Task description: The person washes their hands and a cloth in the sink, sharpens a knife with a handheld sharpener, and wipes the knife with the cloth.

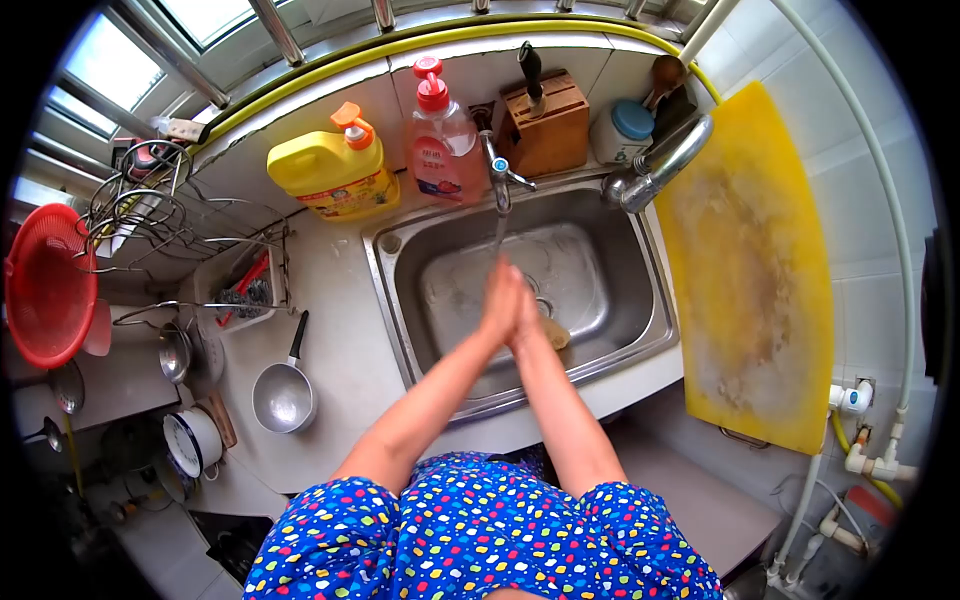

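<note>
My left hand [498, 302] and my right hand [523, 312] are pressed together, palm to palm, over the sink [660, 310]. Both sets of fingers look stretched out toward the tap [500, 172], though motion softens their outline. A thin stream of water runs from the spout onto my fingertips. Nothing shows between my palms. Partly behind my right wrist, a yellowish-brown lump [553, 333] lies on the sink floor, close to the drain; I cannot make out what it is.
Behind the sink stand a yellow jug [335, 172], a pink pump bottle [445, 150], a knife block [545, 125] and a blue-lidded jar [625, 130]. A yellow board [750, 270] leans at the right. Left are a small saucepan [284, 398], wire rack [150, 215] and red colander [50, 290].
</note>
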A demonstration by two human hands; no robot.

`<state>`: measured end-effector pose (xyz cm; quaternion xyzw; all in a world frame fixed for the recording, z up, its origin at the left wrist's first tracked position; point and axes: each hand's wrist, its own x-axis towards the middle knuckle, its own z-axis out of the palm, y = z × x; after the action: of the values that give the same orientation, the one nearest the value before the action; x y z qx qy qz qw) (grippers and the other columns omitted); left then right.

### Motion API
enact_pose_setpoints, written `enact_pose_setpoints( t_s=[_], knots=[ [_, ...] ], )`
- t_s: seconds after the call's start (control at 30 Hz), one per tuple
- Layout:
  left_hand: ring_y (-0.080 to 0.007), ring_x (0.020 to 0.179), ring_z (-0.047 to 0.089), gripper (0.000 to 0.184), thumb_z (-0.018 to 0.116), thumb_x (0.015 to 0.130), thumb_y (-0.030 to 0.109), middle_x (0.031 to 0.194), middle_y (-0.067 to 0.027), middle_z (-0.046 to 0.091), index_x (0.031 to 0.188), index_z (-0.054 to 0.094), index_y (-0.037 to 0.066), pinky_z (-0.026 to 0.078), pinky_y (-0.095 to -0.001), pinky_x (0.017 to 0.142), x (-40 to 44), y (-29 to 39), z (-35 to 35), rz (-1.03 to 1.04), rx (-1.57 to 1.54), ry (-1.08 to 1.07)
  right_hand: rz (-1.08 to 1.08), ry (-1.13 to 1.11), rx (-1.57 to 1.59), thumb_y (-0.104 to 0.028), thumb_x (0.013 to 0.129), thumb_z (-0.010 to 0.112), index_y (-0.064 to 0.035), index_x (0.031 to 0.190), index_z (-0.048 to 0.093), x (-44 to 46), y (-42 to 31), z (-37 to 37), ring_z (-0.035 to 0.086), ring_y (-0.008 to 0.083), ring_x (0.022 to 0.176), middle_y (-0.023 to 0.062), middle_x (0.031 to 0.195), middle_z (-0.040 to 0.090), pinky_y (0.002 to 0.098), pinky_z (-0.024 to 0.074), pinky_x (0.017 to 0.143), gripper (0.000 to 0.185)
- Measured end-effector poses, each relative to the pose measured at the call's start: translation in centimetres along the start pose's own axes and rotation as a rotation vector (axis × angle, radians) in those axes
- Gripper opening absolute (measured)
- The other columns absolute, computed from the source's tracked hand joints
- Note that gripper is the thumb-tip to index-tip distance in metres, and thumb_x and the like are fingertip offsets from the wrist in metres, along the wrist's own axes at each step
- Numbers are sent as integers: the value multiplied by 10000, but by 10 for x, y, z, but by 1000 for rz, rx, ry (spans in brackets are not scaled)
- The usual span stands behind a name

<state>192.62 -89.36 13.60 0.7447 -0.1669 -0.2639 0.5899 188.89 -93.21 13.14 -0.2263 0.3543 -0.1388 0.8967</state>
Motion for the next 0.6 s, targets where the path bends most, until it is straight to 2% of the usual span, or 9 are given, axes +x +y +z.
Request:
enact_pose_setpoints(
  t_s=[0.1,0.17,0.2,0.23,0.33,0.4,0.43,0.5,0.6],
  knots=[
    [-223,1210,350,509,336,909,343,1323,-122,375,1320,330,43,262,-324,997,23,9,-28,-306,-515,-104,-223,-131,-94,-223,873,507,-42,1255,416,-22,8,15,475,157,1074,73,1210,482,277,399,868,433],
    [-219,1040,460,444,363,906,295,1174,-111,473,1270,399,43,348,-297,904,9,3,-14,-146,-629,-87,-248,-80,-125,-207,877,492,-34,1260,398,-11,-5,17,494,161,1033,69,1163,508,277,395,874,430],
    [-206,1074,434,445,394,894,270,1187,-99,459,1293,380,72,325,-297,928,0,-5,-7,24,-462,-105,-269,-26,-155,-191,882,477,-26,1264,380,-4,-14,17,514,165,992,65,1116,534,278,390,881,427],
    [-192,1107,409,461,424,883,245,1201,-87,445,1317,360,101,302,-297,953,-6,-15,-3,194,-293,-124,-232,-27,-122,-228,881,480,-18,1284,357,3,-25,14,444,194,1121,106,1237,454,300,349,936,471],
    [-240,1063,440,385,518,803,117,1110,-110,471,1182,473,69,347,-317,901,-21,3,-9,272,-75,-67,-152,52,-29,-286,880,475,-10,1288,348,23,-26,-4,335,221,1230,138,1327,354,337,301,989,509],
    [-299,993,477,262,564,753,110,1031,-136,506,1006,537,50,395,-358,825,-18,-1,-7,373,-4,35,14,-186,129,-339,879,468,-10,1290,347,38,-12,-26,263,226,1277,133,1358,315,370,265,1020,540],
    [-299,993,477,262,564,753,110,1031,-136,506,1006,537,50,395,-358,825,-17,0,-8,373,-5,36,15,-185,127,-339,879,468,-10,1290,347,35,-11,-23,263,226,1277,133,1358,315,370,265,1020,540],
    [-297,897,543,211,552,778,85,946,-151,564,986,534,56,422,-355,778,-18,3,-11,415,77,91,22,-99,109,-364,893,443,5,1224,431,21,-10,-8,459,211,1076,105,1153,499,335,366,922,496],
    [-316,789,580,159,532,811,130,868,-159,594,952,547,58,440,-376,704,-18,3,-10,229,52,123,3,-69,-15,-404,898,419,2,1242,419,13,-10,-1,454,212,1092,114,1181,488,330,361,929,532]
  ],
)
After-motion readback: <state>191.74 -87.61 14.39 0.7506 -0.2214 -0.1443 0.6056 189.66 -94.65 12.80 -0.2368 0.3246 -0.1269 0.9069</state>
